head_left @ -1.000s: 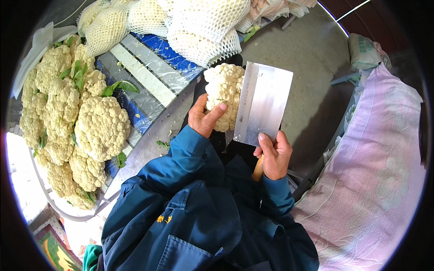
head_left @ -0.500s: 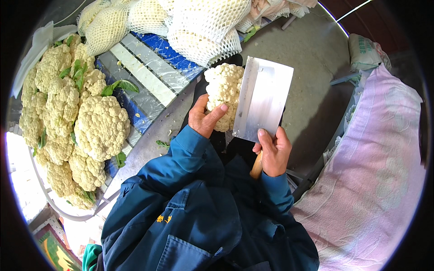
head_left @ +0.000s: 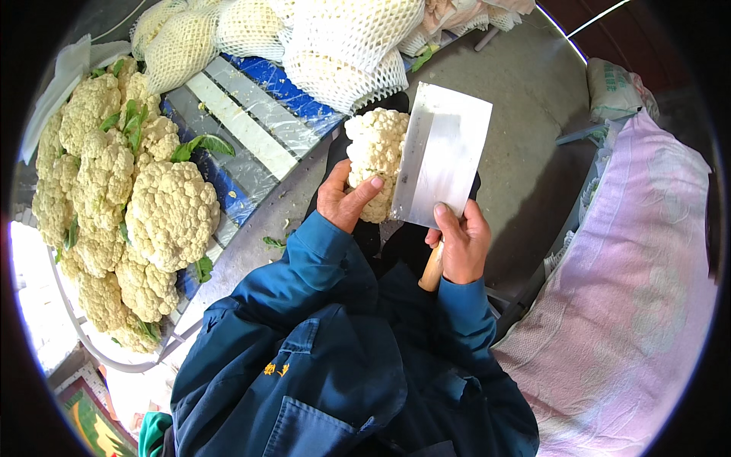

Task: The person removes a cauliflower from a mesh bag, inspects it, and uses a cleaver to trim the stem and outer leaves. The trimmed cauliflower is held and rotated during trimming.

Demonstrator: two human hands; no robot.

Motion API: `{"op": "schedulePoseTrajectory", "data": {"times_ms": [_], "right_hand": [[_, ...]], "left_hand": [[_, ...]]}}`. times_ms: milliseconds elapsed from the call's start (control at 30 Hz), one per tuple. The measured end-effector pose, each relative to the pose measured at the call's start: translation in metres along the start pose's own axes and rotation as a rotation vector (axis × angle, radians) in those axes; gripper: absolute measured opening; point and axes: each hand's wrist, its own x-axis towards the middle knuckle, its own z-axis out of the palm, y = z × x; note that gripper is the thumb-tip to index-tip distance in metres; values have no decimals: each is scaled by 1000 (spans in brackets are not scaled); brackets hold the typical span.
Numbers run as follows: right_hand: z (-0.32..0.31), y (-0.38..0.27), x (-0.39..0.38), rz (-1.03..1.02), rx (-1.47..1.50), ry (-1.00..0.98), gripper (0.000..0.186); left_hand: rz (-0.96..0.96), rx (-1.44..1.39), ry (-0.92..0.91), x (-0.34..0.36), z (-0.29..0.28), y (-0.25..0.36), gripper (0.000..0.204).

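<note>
In my left hand point(head_left: 346, 198) is a cream-coloured cauliflower point(head_left: 377, 145), gripped from its left side with the thumb across the front. My right hand point(head_left: 461, 242) is closed around a cleaver point(head_left: 449, 152) by its wooden handle, the thumb pressed on the lower part of the blade. The broad metal blade stands up along the cauliflower's right side and covers that side, so I cannot tell whether its edge is cutting in. Both hands are in front of my body, over my dark trousers.
At the left, several cauliflowers point(head_left: 171, 217) with green leaves are heaped on a striped table point(head_left: 244, 126). Cauliflowers in white foam nets point(head_left: 343, 46) lie along its far end. A pink cloth point(head_left: 609, 305) covers something bulky at the right; a sack point(head_left: 613, 87) stands behind it.
My right hand has moved slightly up and to the left, raising the cleaver a little along the cauliflower. My left hand and the cauliflower have hardly moved.
</note>
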Motion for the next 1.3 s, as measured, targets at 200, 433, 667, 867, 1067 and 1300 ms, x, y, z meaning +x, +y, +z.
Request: {"op": "schedulePoseTrajectory", "data": {"times_ms": [200, 433, 667, 867, 1067, 1300], "right_hand": [[4, 2, 10, 0, 103, -43, 15], [-7, -11, 17, -27, 274, -3, 13], [-27, -4, 9, -37, 222, 39, 18], [-31, -2, 3, 16, 231, 77, 19], [-36, 1, 1, 7, 245, 47, 20], [-37, 2, -4, 21, 232, 48, 17]], "left_hand": [[-12, 38, -11, 0, -4, -2, 50], [5, -9, -19, -3, -4, 1, 50], [-7, -42, -37, -4, -5, 2, 53], [5, -34, -56, -9, -7, 1, 58], [24, -24, -65, -11, -11, -7, 64], [14, 34, -76, -11, -7, -3, 70]]}}
